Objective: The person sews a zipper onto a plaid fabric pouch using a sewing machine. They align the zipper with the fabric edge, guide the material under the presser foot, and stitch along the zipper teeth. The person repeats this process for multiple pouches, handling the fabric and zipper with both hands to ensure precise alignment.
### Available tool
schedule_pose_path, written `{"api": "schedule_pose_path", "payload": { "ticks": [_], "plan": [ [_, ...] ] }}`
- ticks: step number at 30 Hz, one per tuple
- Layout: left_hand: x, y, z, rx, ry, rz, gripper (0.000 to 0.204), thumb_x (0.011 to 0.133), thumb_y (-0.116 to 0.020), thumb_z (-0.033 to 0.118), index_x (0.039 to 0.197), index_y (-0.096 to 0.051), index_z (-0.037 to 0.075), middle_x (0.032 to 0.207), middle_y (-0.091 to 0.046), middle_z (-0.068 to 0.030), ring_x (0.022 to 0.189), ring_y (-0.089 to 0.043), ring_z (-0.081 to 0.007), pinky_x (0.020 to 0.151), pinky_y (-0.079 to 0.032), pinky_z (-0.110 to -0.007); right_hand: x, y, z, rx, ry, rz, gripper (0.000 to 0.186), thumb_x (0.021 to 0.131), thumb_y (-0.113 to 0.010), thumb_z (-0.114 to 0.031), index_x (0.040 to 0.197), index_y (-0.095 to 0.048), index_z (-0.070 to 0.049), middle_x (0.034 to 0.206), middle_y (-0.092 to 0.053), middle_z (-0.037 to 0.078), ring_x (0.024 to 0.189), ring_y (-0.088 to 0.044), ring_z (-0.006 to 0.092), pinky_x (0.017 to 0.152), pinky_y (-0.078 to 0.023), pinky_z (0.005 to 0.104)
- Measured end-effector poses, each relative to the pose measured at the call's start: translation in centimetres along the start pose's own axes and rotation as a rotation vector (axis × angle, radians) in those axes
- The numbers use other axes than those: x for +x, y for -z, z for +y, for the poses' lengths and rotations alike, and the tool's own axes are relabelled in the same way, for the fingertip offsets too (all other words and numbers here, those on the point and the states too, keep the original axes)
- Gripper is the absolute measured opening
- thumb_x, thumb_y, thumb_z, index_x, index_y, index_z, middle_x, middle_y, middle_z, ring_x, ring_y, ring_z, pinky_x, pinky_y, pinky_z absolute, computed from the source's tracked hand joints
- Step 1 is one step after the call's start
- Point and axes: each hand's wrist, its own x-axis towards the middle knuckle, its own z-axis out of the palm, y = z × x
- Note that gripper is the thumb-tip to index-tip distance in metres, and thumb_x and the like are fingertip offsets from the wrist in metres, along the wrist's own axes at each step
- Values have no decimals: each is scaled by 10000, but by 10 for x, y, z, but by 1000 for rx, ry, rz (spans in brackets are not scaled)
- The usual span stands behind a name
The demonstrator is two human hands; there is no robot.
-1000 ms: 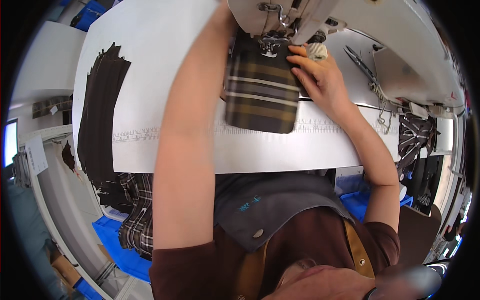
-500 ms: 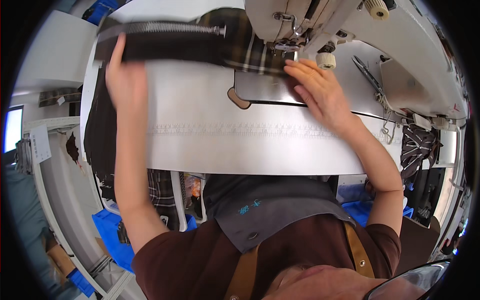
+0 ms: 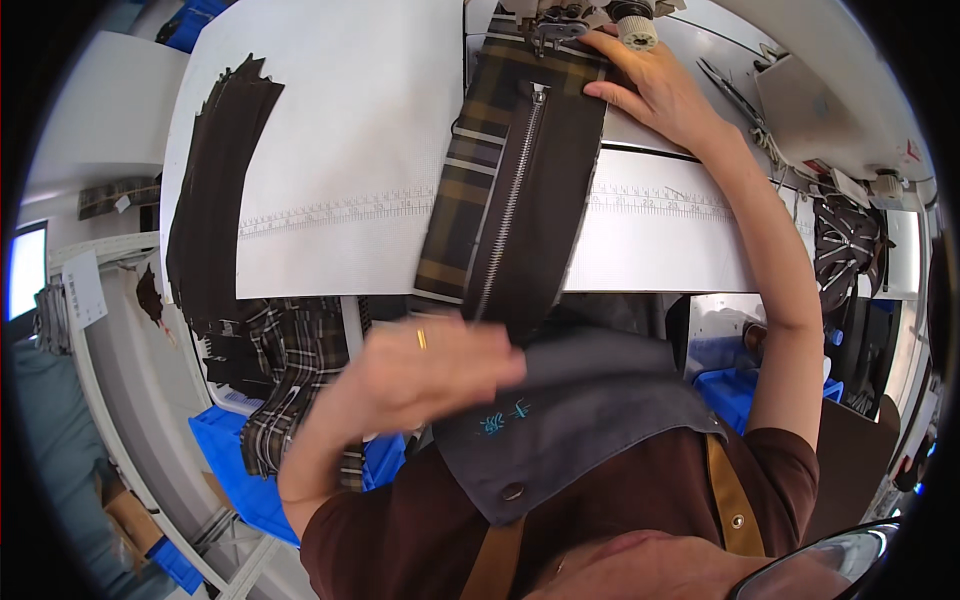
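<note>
A long cloth piece (image 3: 460, 210), plaid in brown, black and white, lies across the white table (image 3: 330, 130), its far end at the foot (image 3: 558, 34) of the sewing machine (image 3: 840, 45) and its near end running past the table's front edge toward the person's lap. Whether the foot presses on it cannot be told. A zipper (image 3: 514, 190) with silvery teeth runs lengthwise along it, with a plain dark band (image 3: 557, 190) on its right side. The right hand (image 3: 665, 88) is partly open beside the foot, its thumb resting on the right edge of the cloth and set apart from the fingers, which reach toward the foot; it does not appear to grip anything. The left hand (image 3: 435, 368), wearing a gold ring (image 3: 422, 339), is blurred at the near end of the cloth, its fingers close together; whether it has hold of the cloth cannot be told. Printed ruler marks (image 3: 330, 212) cross the table. At its left lies a stack of dark strips (image 3: 220, 190), and below that hangs plaid fabric (image 3: 290, 370) over a blue bin (image 3: 225, 450). A slim dark metal tool (image 3: 732, 97) lies right of the right hand. The person wears a grey apron (image 3: 610, 400) over a brown shirt (image 3: 390, 530).
</note>
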Motion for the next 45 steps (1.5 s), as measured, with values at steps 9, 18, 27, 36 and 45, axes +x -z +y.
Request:
{"api": "schedule_pose_path", "payload": {
  "ticks": [9, 18, 27, 36, 45],
  "plan": [
    [58, -60, -36, 851, 137, 114, 853, 673, -776, 369, 1414, -434, 122, 1484, -372, -160, 1331, -406, -304, 977, -425, -410, 6, 15, -59, -25, 416, -129, 427, 782, -641, -155, 1193, -591, -51, 1174, -628, 53, 954, -575, 213, 831, -461, 335],
    [64, -76, -36, 882, 154, 166, 577, 858, -584, 199, 1400, -430, 77, 1450, -426, -167, 1288, -470, -292, 965, -427, -373, 28, 35, -67, -131, 510, -266, 111, 753, -609, -100, 852, -575, -64, 848, -546, 30, 819, -576, 185, 720, -495, 312],
    [110, 28, -86, 493, -27, 377, 221, 828, -647, 145, 1030, -660, 55, 1088, -647, -67, 918, -619, -229, 763, -521, -333, -13, 8, -64, 151, 196, 24, 127, 766, -623, -62, 885, -593, -29, 976, -597, 62, 754, -628, 200, 582, -534, 316],
    [128, 31, -124, 912, -7, 398, 324, 844, -670, 234, 1128, -662, 78, 1229, -625, -11, 1093, -560, -203, 908, -444, -401, -14, 1, -71, 258, 85, 115, 133, 781, -606, -30, 914, -613, -24, 1003, -645, 64, 746, -654, 226, 601, -546, 312],
    [144, 50, -164, 837, 92, 459, 306, 907, -617, 287, 1165, -649, 127, 1203, -632, 4, 1208, -515, -210, 1043, -306, -585, -3, -4, -47, 178, 55, 100, 126, 796, -608, -23, 917, -602, 12, 990, -648, 92, 754, -666, 263, 616, -555, 331]
  ]
}}
